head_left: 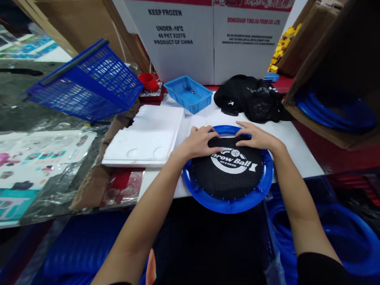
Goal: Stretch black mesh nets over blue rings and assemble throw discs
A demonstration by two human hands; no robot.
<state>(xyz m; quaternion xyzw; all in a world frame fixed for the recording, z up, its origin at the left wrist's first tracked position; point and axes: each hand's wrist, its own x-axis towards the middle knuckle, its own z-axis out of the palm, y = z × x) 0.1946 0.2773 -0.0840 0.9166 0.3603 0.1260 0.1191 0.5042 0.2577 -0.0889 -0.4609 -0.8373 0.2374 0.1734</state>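
A blue plastic ring (pixel 228 206) lies at the front edge of the white work surface. Inside it is a round black mesh net (pixel 228 182) printed "Throw Ball" in white. Along the near side the net meets the ring at small points, while a gap shows at the far side. My left hand (pixel 203 141) holds the net's far edge, its thumb on top of the mesh and its fingers bent at the edge. Opposite it, my right hand (pixel 255 136) grips the same edge near the far right rim, thumb on the mesh, index finger reaching over the ring. The fingertips are partly hidden.
White foam sheets (pixel 145 138) lie left of the ring. Behind are a light-blue tray (pixel 190 95) with small metal bits, a red cup (pixel 149 82) and black fabric (pixel 252 97). A tilted blue basket (pixel 89 79) stands left. Boxes (pixel 323 114) hold blue rings at right.
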